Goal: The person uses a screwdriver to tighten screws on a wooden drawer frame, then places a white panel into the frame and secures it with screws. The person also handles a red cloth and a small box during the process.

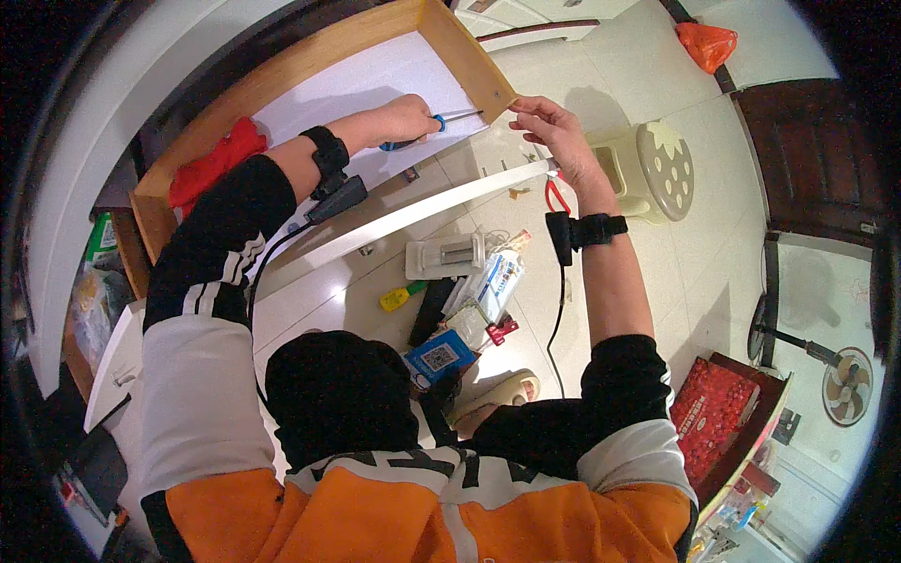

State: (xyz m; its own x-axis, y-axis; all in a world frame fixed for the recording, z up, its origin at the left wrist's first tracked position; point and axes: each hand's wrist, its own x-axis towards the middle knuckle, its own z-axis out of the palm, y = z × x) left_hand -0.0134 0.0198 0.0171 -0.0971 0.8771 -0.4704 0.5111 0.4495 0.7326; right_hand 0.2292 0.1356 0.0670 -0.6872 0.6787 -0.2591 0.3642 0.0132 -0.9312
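Note:
My left hand (405, 117) is closed round a screwdriver (402, 144) with a blue and black handle. Its metal shaft points right, and the tip lies at the inner face of a side board of the wooden drawer (466, 64). At that board's near end is my right hand (554, 131), its fingertips gripping the corner; whether a small part sits between them is hidden. Between the drawer and my body a white panel (422, 214) stands edge-up. A red loop (557, 195) shows at the panel's right end, beside my right wrist.
A red cloth (221, 164) lies in the drawer. On the tiled floor are a white plastic holder (445, 255), a yellow-handled tool (398, 297) and a blue card (439, 358). A stool (665, 171) stands right, with a red box (710, 413) and a fan (847, 386) beyond.

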